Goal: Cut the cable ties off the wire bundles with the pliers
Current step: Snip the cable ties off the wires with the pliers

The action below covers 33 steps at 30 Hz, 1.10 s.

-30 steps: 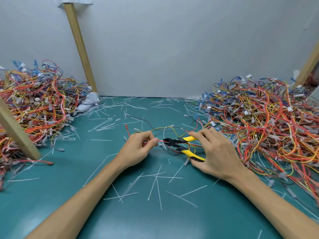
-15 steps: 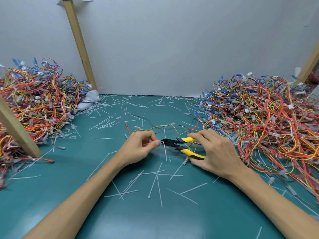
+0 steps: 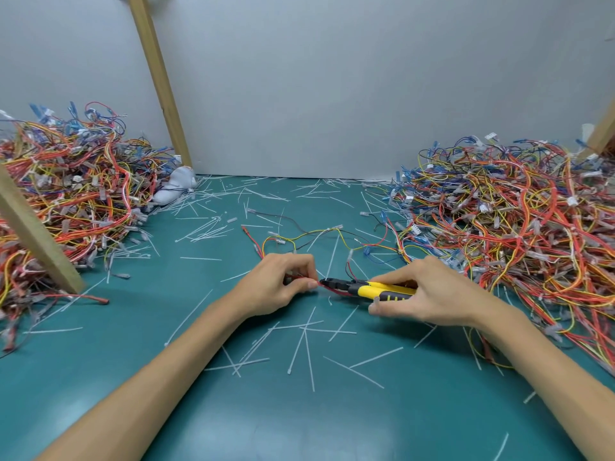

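Note:
Yellow-and-black pliers (image 3: 372,289) lie nearly level over the green mat, their handles squeezed together in my right hand (image 3: 429,294). The black jaws point left and sit closed on thin red wires of a small wire bundle (image 3: 319,239) that trails back in yellow, red and black loops. My left hand (image 3: 283,284) pinches those red wires between thumb and fingers, right beside the jaw tips. The cable tie at the jaws is too small to make out.
A big heap of tied wire bundles (image 3: 519,221) fills the right side; another wire heap (image 3: 66,201) fills the left. Cut white cable ties (image 3: 306,347) litter the green mat (image 3: 233,410). Wooden posts (image 3: 159,78) lean at left; a white glove (image 3: 176,189) lies near the wall.
The plier handles, spread apart before, are now squeezed together and the jaws have closed on the red wires. Both hands have stayed in about the same place.

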Available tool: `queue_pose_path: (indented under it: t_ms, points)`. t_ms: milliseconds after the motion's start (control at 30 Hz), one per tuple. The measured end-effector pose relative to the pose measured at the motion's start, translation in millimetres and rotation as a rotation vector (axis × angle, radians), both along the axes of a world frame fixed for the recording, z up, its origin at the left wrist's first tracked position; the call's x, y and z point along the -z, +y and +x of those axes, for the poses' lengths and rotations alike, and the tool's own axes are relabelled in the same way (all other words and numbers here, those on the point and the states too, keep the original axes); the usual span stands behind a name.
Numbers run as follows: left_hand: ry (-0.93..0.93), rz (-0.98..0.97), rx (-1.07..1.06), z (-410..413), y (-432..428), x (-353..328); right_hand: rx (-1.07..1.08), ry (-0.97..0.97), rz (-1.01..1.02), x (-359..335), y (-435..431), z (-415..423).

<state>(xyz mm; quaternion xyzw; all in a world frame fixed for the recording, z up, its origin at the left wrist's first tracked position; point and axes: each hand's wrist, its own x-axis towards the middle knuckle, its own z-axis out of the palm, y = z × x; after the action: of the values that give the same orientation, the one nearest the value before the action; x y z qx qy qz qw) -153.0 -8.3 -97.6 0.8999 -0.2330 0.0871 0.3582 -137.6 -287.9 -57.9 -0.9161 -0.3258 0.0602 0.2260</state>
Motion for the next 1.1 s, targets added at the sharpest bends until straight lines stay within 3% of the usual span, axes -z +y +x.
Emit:
queue_pose_path:
  t_ms: [433, 633, 967, 1100]
  points:
    - [-0.082, 0.013, -0.048, -0.8, -5.9, 2.4, 0.050, -0.068, -0.137, -1.4, 2.0, -3.7]
    - [-0.062, -0.025, -0.142, -0.9, -4.4, 4.9, 0.177, -0.391, -0.292, 18.0, 20.5, -16.1]
    - [-0.014, -0.045, -0.188, 1.7, -1.5, 5.5, 0.218, -0.536, -0.324, 28.0, 32.1, -20.8]
    - [-0.010, 0.001, -0.175, 2.2, -0.5, 3.5, 0.237, -0.470, -0.318, 27.4, 31.1, -18.6]
